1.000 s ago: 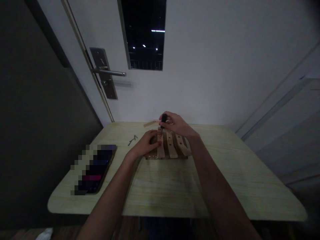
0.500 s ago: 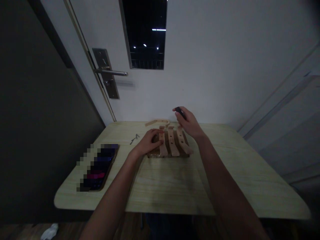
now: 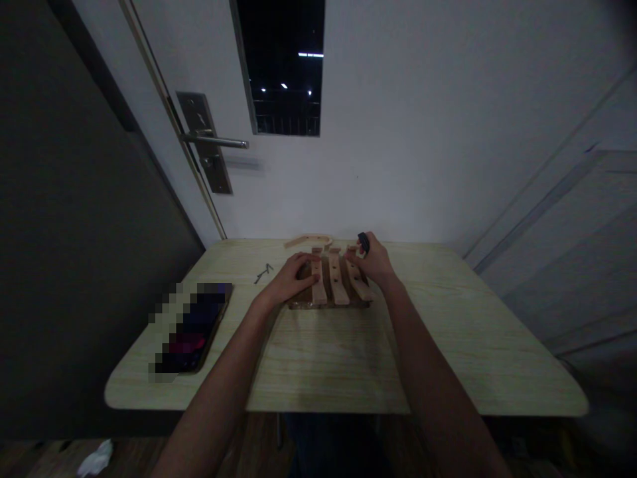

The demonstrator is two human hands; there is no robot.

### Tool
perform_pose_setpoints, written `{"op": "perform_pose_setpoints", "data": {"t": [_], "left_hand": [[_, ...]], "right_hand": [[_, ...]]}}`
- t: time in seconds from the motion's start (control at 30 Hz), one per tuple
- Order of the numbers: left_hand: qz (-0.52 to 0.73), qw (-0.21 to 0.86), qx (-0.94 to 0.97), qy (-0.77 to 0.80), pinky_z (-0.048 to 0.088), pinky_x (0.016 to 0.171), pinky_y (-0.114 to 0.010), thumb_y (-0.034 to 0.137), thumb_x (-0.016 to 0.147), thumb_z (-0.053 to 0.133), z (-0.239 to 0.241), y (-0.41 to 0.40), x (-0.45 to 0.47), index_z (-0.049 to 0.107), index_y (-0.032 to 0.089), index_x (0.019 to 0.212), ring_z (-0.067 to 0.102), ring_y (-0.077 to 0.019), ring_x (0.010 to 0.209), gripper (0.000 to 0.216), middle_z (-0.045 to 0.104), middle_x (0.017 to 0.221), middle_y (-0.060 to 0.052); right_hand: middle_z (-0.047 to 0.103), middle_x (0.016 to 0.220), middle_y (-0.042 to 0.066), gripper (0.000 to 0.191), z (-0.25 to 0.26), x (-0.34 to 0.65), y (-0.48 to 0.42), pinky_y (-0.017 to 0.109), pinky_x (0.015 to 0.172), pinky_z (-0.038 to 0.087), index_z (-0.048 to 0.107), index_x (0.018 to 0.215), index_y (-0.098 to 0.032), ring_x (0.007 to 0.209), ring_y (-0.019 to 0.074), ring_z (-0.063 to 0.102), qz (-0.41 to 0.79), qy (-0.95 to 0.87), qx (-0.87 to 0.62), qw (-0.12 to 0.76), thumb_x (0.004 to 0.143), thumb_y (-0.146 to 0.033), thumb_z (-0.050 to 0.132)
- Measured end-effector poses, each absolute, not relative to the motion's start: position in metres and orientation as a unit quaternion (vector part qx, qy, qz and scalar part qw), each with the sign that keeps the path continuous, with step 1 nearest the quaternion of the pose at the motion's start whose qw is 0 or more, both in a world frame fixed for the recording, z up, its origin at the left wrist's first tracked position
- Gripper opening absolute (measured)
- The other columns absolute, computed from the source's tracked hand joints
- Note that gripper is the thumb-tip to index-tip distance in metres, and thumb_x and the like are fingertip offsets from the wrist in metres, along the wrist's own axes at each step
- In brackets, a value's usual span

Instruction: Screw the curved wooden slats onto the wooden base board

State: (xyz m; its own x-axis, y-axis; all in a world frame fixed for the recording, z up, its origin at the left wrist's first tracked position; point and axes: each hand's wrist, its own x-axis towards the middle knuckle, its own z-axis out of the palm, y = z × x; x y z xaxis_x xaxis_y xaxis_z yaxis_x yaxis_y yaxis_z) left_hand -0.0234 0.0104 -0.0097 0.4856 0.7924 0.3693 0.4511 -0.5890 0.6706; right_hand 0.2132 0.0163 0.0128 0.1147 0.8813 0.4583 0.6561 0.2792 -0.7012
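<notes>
Head view, left hand [image 3: 288,280] angled inward, fingers parted on 1 wooden strip [image 3: 318,293], right hand [image 3: 377,262] curled round black handle [image 3: 363,242]

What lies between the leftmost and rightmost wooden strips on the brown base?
A third wooden strip, with the brown base showing on both sides of it; the head view shows this.

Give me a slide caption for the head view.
Left hand on a wooden strip; right hand grips a black handle.
</notes>
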Motion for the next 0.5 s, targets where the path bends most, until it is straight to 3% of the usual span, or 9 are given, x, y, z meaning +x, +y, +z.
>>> {"op": "perform_pose_setpoints", "data": {"t": [0.5], "left_hand": [[0.346,0.246,0.813,0.399,0.035,0.110,-0.043,0.036,0.081,0.060,-0.005,0.003,-0.020,0.058,0.020,0.116,0.051,-0.0241,0.122,0.038,0.057,0.125,-0.010]], "right_hand": [[0.051,0.065,-0.002,0.029,-0.005,0.209,0.017,0.028,0.057,0.037,0.041,0.078,-0.024,0.060,0.0155,0.048,0.156,-0.650,-0.586,0.458,0.069,-0.044,0.059]]}}
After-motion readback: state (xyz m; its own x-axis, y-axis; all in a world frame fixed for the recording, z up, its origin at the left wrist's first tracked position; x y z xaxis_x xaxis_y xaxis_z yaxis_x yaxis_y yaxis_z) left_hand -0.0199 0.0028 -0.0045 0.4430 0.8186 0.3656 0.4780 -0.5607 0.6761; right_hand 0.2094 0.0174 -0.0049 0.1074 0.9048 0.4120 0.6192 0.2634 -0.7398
